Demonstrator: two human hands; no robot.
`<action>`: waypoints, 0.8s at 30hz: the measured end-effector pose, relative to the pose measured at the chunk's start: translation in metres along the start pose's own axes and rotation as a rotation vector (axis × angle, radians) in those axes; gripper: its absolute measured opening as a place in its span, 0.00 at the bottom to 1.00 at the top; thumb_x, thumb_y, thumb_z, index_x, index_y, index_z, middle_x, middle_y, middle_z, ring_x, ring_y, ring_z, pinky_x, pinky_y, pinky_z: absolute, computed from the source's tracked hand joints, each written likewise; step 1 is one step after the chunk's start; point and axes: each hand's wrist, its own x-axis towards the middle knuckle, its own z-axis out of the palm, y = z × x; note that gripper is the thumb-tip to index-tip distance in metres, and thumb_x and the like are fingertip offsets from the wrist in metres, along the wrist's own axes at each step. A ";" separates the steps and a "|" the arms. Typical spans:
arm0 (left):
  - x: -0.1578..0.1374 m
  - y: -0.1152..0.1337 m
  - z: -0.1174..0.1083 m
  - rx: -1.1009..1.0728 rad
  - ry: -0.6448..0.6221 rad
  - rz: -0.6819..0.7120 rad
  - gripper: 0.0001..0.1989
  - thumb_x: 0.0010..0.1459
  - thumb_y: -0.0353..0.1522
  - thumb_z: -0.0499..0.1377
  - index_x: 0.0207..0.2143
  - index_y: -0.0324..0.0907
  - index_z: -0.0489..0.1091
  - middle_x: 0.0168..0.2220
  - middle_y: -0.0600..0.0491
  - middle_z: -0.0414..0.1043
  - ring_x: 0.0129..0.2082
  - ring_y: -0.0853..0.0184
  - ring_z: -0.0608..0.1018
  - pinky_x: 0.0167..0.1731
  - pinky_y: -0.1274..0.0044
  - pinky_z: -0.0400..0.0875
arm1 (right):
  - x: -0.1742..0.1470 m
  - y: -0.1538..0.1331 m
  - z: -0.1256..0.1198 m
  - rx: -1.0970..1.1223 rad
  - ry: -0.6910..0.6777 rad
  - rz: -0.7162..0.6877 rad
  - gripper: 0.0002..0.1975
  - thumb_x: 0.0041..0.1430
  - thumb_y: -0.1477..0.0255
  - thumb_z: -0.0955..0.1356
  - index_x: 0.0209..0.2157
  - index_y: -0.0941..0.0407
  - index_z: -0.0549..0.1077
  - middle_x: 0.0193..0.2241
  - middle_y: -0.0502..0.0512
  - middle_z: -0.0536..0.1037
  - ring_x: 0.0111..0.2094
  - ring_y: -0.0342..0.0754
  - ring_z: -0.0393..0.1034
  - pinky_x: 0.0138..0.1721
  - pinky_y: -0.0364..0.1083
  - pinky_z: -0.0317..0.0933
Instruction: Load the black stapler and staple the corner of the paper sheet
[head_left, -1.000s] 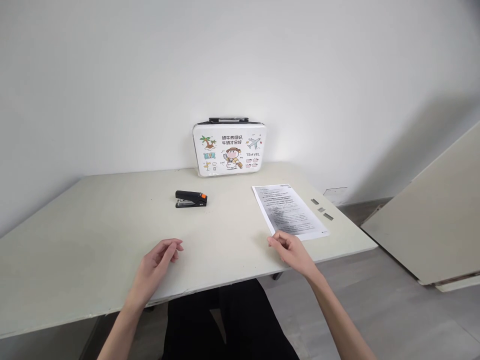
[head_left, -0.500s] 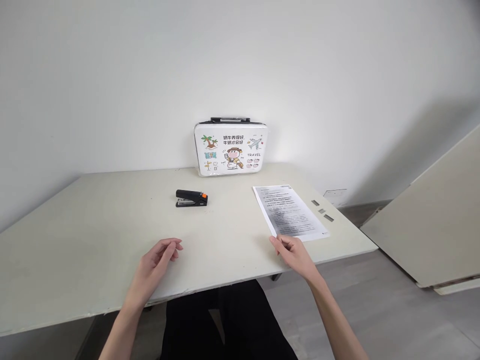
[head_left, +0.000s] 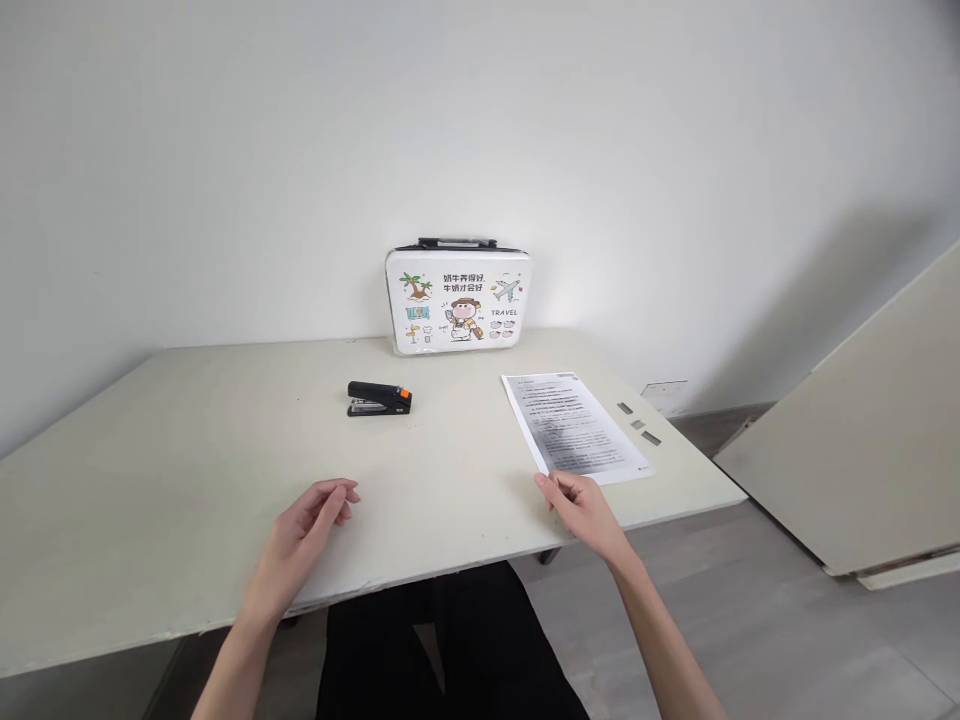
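Note:
My left hand (head_left: pixel 306 522) rests near the front of the table with its fingers loosely curled and partly apart. Nothing shows in it. Beyond it lies a black stapler (head_left: pixel 379 399) with an orange piece at its right end. At the near left corner of a printed sheet of paper (head_left: pixel 574 425) is my right hand (head_left: pixel 583 510), its fingers loosely bent and its thumb pointing left. It covers a bit of the sheet's near edge, but I see no grip on the paper, which lies flat.
A white case (head_left: pixel 459 300) with cartoon prints and a black handle stands against the wall. Several small metallic strips, one a staple strip by its look (head_left: pixel 651 438), lie right of the paper on the pale table (head_left: pixel 450 450). A pale panel (head_left: pixel 847 430) leans at the right.
The whole view has shifted slightly, so everything appears a little further left. Both hands, the stapler and the paper keep their places on the table.

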 end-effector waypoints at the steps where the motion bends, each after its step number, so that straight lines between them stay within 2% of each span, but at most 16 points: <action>1: 0.000 0.000 0.000 0.001 -0.001 -0.001 0.24 0.65 0.55 0.55 0.42 0.46 0.77 0.37 0.50 0.78 0.37 0.62 0.78 0.39 0.74 0.74 | 0.000 0.000 0.000 -0.002 -0.004 -0.004 0.29 0.67 0.47 0.65 0.21 0.53 0.59 0.18 0.43 0.53 0.20 0.41 0.48 0.24 0.44 0.45; 6: 0.000 -0.001 0.000 -0.013 -0.014 -0.014 0.24 0.65 0.55 0.55 0.42 0.46 0.77 0.38 0.51 0.78 0.37 0.63 0.77 0.41 0.74 0.74 | 0.000 -0.005 -0.003 0.003 -0.077 0.005 0.27 0.67 0.48 0.64 0.22 0.53 0.62 0.17 0.43 0.56 0.19 0.42 0.53 0.24 0.43 0.48; 9: 0.001 -0.004 0.000 -0.012 -0.023 -0.019 0.24 0.64 0.55 0.55 0.42 0.46 0.77 0.38 0.51 0.78 0.36 0.63 0.77 0.41 0.74 0.74 | 0.003 -0.012 -0.014 0.007 -0.110 -0.003 0.26 0.69 0.48 0.63 0.26 0.52 0.66 0.18 0.46 0.66 0.20 0.44 0.61 0.26 0.44 0.57; 11: 0.002 -0.005 0.000 -0.005 -0.023 -0.017 0.25 0.65 0.55 0.55 0.43 0.46 0.76 0.38 0.51 0.78 0.37 0.62 0.77 0.41 0.74 0.73 | 0.009 -0.015 -0.027 -0.056 -0.066 -0.055 0.24 0.69 0.48 0.63 0.29 0.52 0.69 0.24 0.50 0.74 0.26 0.47 0.69 0.31 0.46 0.63; 14: 0.002 -0.006 0.001 -0.007 -0.022 -0.013 0.24 0.65 0.55 0.55 0.43 0.46 0.76 0.39 0.50 0.79 0.37 0.62 0.78 0.41 0.73 0.73 | 0.029 -0.011 -0.054 -0.263 0.066 -0.160 0.22 0.70 0.48 0.62 0.42 0.52 0.75 0.42 0.58 0.81 0.43 0.54 0.76 0.43 0.50 0.69; 17: 0.002 -0.005 0.001 -0.012 -0.021 -0.012 0.24 0.64 0.55 0.55 0.43 0.46 0.76 0.39 0.51 0.79 0.36 0.63 0.78 0.41 0.74 0.74 | 0.061 0.008 -0.081 -0.492 0.129 -0.221 0.29 0.70 0.47 0.60 0.60 0.50 0.71 0.62 0.62 0.73 0.61 0.60 0.68 0.55 0.56 0.68; 19: 0.002 -0.005 0.001 -0.006 -0.018 -0.010 0.24 0.64 0.55 0.55 0.43 0.46 0.76 0.38 0.51 0.79 0.36 0.63 0.78 0.40 0.74 0.73 | 0.086 0.026 -0.094 -0.636 0.129 -0.206 0.35 0.70 0.45 0.58 0.66 0.53 0.66 0.69 0.64 0.64 0.70 0.61 0.56 0.65 0.59 0.60; 21: 0.002 -0.005 0.000 0.000 -0.018 -0.005 0.24 0.64 0.55 0.55 0.43 0.46 0.77 0.38 0.51 0.79 0.36 0.63 0.78 0.39 0.74 0.74 | 0.108 0.044 -0.102 -0.765 0.088 -0.140 0.39 0.70 0.44 0.55 0.71 0.55 0.60 0.74 0.64 0.54 0.75 0.62 0.45 0.71 0.61 0.49; 24: 0.002 -0.006 -0.001 0.008 -0.011 -0.004 0.25 0.64 0.55 0.55 0.43 0.46 0.77 0.37 0.51 0.79 0.36 0.62 0.78 0.39 0.74 0.74 | 0.133 0.067 -0.105 -0.908 -0.016 -0.063 0.41 0.71 0.44 0.50 0.75 0.53 0.51 0.77 0.58 0.41 0.77 0.61 0.33 0.74 0.62 0.38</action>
